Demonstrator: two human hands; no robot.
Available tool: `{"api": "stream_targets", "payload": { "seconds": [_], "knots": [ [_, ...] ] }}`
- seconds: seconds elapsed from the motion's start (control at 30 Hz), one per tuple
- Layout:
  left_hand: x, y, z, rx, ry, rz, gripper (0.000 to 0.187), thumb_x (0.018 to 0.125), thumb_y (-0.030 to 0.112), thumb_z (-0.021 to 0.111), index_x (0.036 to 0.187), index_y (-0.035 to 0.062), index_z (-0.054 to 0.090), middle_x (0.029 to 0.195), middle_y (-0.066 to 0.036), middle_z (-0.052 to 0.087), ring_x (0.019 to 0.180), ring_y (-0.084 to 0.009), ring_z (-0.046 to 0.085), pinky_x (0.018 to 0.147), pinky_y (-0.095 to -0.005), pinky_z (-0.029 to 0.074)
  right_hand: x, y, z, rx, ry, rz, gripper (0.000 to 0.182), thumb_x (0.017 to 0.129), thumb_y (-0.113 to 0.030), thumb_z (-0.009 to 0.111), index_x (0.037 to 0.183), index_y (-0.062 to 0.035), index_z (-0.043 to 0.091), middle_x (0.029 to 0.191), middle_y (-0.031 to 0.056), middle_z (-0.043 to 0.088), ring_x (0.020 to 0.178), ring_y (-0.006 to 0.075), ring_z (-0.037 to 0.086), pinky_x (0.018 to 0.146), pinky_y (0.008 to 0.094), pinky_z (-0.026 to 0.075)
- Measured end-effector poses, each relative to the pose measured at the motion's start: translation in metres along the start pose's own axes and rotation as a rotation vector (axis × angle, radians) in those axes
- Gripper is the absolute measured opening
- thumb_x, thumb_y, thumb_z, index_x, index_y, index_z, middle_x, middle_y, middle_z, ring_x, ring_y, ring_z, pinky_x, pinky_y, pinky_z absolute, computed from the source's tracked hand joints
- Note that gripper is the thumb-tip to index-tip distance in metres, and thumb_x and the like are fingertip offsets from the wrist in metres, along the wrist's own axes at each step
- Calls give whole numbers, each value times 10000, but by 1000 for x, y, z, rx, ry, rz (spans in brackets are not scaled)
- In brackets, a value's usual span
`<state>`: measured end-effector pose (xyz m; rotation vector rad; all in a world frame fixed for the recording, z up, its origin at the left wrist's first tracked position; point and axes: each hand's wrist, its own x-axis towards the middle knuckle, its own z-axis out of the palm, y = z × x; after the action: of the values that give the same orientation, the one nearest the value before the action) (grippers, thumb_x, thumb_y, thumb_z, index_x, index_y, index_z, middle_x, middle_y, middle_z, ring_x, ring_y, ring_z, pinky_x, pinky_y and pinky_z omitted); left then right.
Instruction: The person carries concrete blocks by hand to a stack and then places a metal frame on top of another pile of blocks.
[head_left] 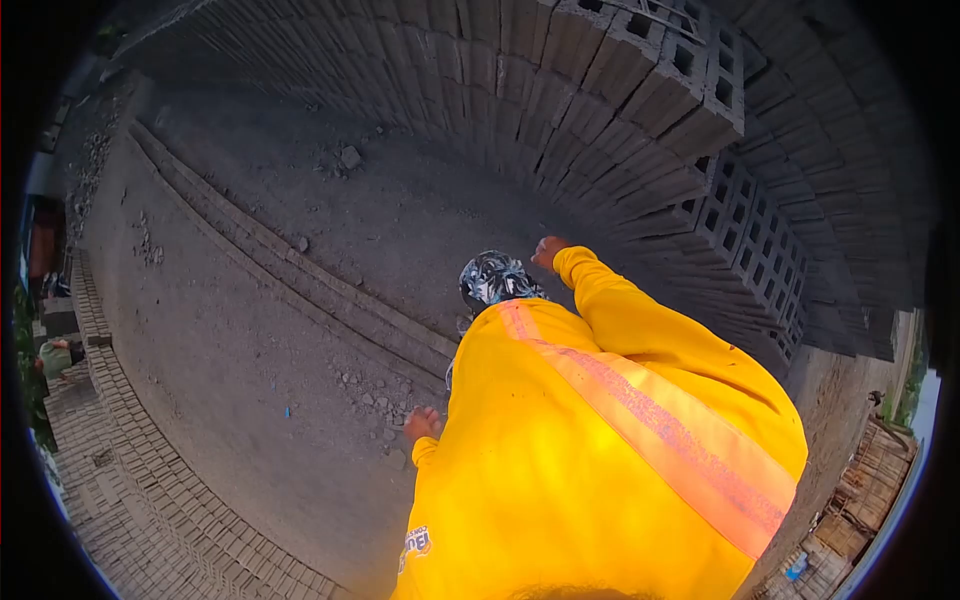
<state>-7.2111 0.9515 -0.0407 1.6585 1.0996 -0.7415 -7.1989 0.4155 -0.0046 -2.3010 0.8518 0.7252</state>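
Note:
My left hand [422, 423] hangs low beside the yellow sleeve, its fingers curled in and nothing visible in them. Past the yellow shirt, my right hand [548, 252] is held out in front, closed in a loose fist with no object showing. Both hands are over bare ground and touch nothing that I can see. The yellow long-sleeved shirt [530, 450] has an orange and pink band across it. Patterned dark legwear [495, 278] shows between the hands.
Tall stacks of hollow concrete blocks [740, 215] rise close on the right. A long raised strip [290, 255] crosses the dirt ground. Loose rubble [370, 395] lies near my left hand. Rows of stacked blocks [175, 455] line the left, with a person [60, 355] beyond.

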Motion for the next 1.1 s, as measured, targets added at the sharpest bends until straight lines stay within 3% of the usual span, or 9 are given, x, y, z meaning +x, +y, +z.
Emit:
{"api": "stream_targets", "payload": {
  "seconds": [0.33, 0.5, 0.67, 0.73, 0.8, 0.83, 1.0, 1.07, 1.1],
  "knots": [
    [138, 564, -27, 169, 148, 478, 435, 959, 282, 512, 1291, 0, 514, 1125, -156, 646, 1004, -261, 639, 902, -368, 499, 112, -102, 68, 543, -51, 603, 431, 807, -307, 650, 1110, -1, 620, 827, 171, 674, 706, 302, 671, 669, 440, 526],
    [188, 668, -7, 438, -148, 413, 408, 958, 272, 503, 1268, 9, 537, 1134, -155, 648, 1043, -261, 633, 916, -347, 489, 258, -199, 48, 523, -55, 619, 488, 823, -278, 644, 1179, 39, 538, 829, 182, 666, 660, 283, 664, 614, 424, 518],
    [251, 691, -4, 89, -131, 199, 257, 908, 162, 568, 1124, 28, 601, 913, -86, 688, 708, -197, 656, 619, -305, 510, 447, -432, -102, 424, -123, 290, 340, 842, -257, 632, 1074, -8, 628, 942, 152, 679, 804, 259, 668, 729, 372, 531],
    [320, 668, -7, -16, -215, 111, 353, 896, 276, 542, 1156, 48, 610, 981, -168, 696, 839, -296, 682, 731, -399, 548, 521, -533, -153, 427, -179, 182, 337, 852, -265, 630, 1087, -23, 636, 948, 134, 681, 829, 239, 666, 762, 361, 526],
    [356, 668, -15, 1286, -112, 795, 386, 873, 347, 513, 1153, 105, 621, 972, -205, 683, 868, -343, 674, 745, -445, 536, 586, -626, -191, 396, -133, 80, 290, 863, -247, 629, 1046, -21, 640, 869, 99, 676, 742, 196, 654, 713, 322, 527],
    [375, 675, -13, 1308, -186, 585, 409, 864, 408, 472, 1133, 144, 630, 1042, -200, 660, 928, -358, 653, 791, -463, 517, 620, -672, -205, 393, -109, 33, 280, 861, -236, 634, 1040, -21, 640, 852, 92, 673, 720, 193, 650, 698, 315, 527],
    [508, 811, -13, 845, 289, 271, 442, 887, 428, 488, 1122, 88, 643, 1080, -179, 660, 955, -377, 643, 821, -479, 505, 740, -899, -253, 456, -62, 37, 241, 843, -175, 665, 1024, -18, 643, 829, 94, 677, 685, 184, 655, 637, 301, 550],
    [565, 897, -52, 1032, -4, 402, 431, 908, 382, 489, 1150, 48, 614, 1074, -111, 679, 915, -312, 664, 780, -436, 526, 763, -940, -255, 256, -242, 72, 284, 875, -275, 613, 1066, -67, 647, 875, 74, 695, 674, 174, 668, 527, 298, 461],
    [583, 957, -57, 454, -71, 108, 382, 902, 359, 527, 1089, 39, 620, 993, -106, 685, 801, -267, 660, 661, -403, 508, 783, -952, -253, 183, -352, 72, 296, 857, -295, 624, 1072, -95, 653, 897, 70, 702, 702, 200, 675, 567, 321, 484]
  ]
}}
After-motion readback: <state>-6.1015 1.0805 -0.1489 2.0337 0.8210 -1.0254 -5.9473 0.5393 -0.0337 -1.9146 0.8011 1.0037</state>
